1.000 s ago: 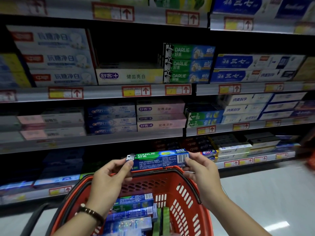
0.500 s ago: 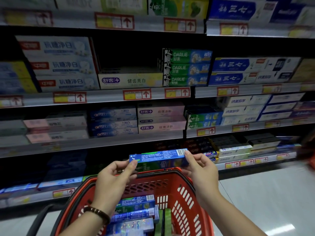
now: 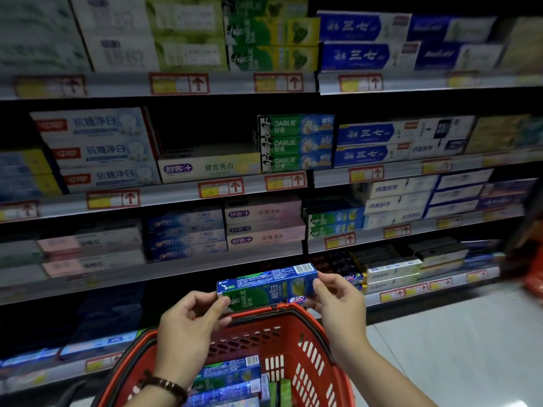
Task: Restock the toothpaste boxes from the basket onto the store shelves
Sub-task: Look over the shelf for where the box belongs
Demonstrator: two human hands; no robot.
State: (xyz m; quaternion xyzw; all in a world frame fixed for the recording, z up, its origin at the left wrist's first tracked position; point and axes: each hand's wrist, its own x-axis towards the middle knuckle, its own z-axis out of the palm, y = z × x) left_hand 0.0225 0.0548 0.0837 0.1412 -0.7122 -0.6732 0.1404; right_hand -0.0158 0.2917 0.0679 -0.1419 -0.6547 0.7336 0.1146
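Note:
A green and blue Darlie toothpaste box [image 3: 266, 287] is held level above the red basket [image 3: 311, 356]. My left hand [image 3: 188, 330] pinches its left end and my right hand [image 3: 338, 304] grips its right end, near the barcode. Several more toothpaste boxes [image 3: 229, 377] lie inside the basket below my wrists. A stack of matching Darlie boxes [image 3: 296, 142] stands on the shelf [image 3: 182, 195] two levels up, with a dark gap to its left above a single white box [image 3: 210, 167].
Shelves full of other toothpaste boxes fill the view from top to floor level. More Darlie boxes [image 3: 333, 223] sit on the middle shelf at right. Pale floor [image 3: 458, 342] runs to the right of the basket. An orange blurred object [image 3: 533, 277] shows at the right edge.
Both hands have turned the box so its green Darlie face now points toward me. My view has tilted upward, showing one more shelf level.

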